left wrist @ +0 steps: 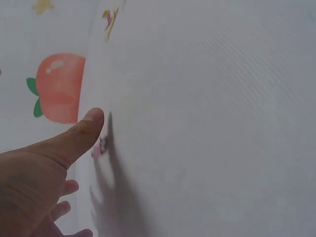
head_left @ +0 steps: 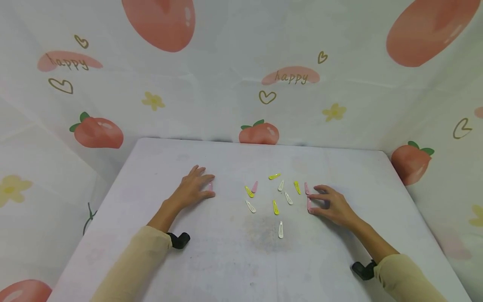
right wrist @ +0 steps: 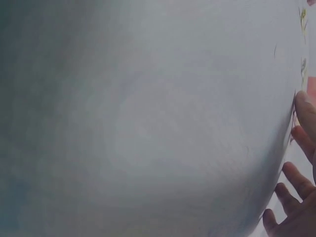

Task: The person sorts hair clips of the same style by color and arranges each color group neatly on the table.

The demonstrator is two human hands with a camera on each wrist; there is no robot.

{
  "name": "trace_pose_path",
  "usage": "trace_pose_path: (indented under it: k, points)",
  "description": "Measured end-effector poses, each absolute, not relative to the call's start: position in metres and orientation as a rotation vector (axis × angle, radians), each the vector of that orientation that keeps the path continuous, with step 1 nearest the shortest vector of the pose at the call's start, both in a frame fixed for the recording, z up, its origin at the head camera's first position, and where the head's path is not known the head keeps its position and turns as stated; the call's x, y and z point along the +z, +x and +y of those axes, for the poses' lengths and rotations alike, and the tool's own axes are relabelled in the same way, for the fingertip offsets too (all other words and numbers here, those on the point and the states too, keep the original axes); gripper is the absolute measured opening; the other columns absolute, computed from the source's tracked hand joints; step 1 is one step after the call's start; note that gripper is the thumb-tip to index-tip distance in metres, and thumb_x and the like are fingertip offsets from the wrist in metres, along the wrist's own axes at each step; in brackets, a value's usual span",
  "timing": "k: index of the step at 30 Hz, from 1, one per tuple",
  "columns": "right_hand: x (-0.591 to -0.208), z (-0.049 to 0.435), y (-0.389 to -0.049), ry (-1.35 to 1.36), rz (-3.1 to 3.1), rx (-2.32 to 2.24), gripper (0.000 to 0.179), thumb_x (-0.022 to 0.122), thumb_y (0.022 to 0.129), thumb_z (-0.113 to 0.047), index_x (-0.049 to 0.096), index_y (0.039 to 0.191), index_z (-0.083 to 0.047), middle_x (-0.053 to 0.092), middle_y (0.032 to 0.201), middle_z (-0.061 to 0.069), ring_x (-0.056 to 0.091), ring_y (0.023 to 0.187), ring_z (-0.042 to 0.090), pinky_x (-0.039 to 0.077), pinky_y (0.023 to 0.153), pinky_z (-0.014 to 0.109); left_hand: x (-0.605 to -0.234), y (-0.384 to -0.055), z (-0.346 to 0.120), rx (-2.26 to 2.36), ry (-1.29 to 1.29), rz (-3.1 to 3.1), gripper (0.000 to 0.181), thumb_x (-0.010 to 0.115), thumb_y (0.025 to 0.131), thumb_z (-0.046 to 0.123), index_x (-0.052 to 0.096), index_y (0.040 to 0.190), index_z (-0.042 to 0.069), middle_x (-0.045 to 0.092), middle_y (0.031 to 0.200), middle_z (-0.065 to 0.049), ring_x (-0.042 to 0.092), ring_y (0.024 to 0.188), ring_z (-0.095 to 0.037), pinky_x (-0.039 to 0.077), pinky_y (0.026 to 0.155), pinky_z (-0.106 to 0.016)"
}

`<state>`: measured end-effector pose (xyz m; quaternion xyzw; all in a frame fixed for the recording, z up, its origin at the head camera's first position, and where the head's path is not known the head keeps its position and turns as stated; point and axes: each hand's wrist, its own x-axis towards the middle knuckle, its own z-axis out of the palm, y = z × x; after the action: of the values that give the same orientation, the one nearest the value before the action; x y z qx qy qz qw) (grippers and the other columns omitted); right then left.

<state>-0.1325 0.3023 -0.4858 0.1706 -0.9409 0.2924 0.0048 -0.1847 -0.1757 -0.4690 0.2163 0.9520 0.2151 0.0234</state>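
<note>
In the head view my left hand [head_left: 194, 186] reaches over the left side of the table, thumb and index finger spread either side of a pink hair clip [head_left: 210, 186]. The left wrist view shows that pink clip [left wrist: 100, 146] on the table just beyond the thumb [left wrist: 93, 116]. My right hand [head_left: 333, 205] is low at the right of the scattered clips. Its thumb and index fingertips are at the two ends of a pink hair clip [head_left: 309, 204], partly hidden by them. Another pink clip [head_left: 307, 188] lies just behind it. The right wrist view shows those fingers [right wrist: 303, 140] extended down to the tabletop.
Between the hands lie several yellow clips [head_left: 276, 207], several white clips [head_left: 281, 230] and a pink clip [head_left: 254, 186]. The white table [head_left: 226, 268] ends at a back edge against a peach-printed cloth [head_left: 211, 84]. Black wrist mounts [head_left: 179, 240] stick out by both sleeves.
</note>
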Motion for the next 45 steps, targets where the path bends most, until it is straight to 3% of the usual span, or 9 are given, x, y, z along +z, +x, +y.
trace_pose_path:
  k: [13, 20, 32, 45]
  points:
    - [-0.487, 0.303, -0.132, 0.543, -2.936, 0.903, 0.048, 0.088, 0.074, -0.024, 0.074, 0.114, -0.002, 0.055, 0.134, 0.025, 0.045, 0.128, 0.048, 0.034, 0.103, 0.066, -0.461, -0.199, -0.088, 0.68, 0.806, 2.797, 0.054, 0.073, 0.09, 0.036, 0.062, 0.136, 0.011, 0.045, 0.149, -0.018, 0.03, 0.145, -0.038, 0.033, 0.108, -0.062]
    - [-0.487, 0.302, -0.133, 0.539, -2.939, 0.912, 0.049, 0.088, 0.075, -0.026, 0.074, 0.115, -0.002, 0.055, 0.135, 0.025, 0.044, 0.128, 0.048, 0.033, 0.102, 0.068, -0.468, -0.209, -0.061, 0.621, 0.824, 2.774, 0.053, 0.074, 0.089, 0.038, 0.063, 0.136, 0.016, 0.046, 0.149, -0.017, 0.023, 0.148, -0.038, 0.034, 0.108, -0.06]
    - [-0.486, 0.302, -0.132, 0.532, -2.952, 0.889, 0.049, 0.088, 0.075, -0.027, 0.074, 0.116, -0.003, 0.055, 0.134, 0.024, 0.046, 0.128, 0.047, 0.035, 0.103, 0.067, -0.47, -0.212, -0.049, 0.548, 0.786, 2.76, 0.055, 0.077, 0.085, 0.041, 0.064, 0.136, 0.022, 0.042, 0.152, -0.016, 0.019, 0.149, -0.036, 0.029, 0.109, -0.06]
    - [-0.485, 0.301, -0.131, 0.521, -2.972, 0.891, 0.049, 0.087, 0.077, -0.028, 0.073, 0.117, -0.003, 0.054, 0.136, 0.024, 0.044, 0.129, 0.047, 0.035, 0.103, 0.067, -0.458, -0.206, -0.077, 0.72, 0.763, 2.805, 0.053, 0.076, 0.088, 0.03, 0.062, 0.136, 0.012, 0.044, 0.151, -0.017, 0.02, 0.149, -0.037, 0.028, 0.111, -0.062]
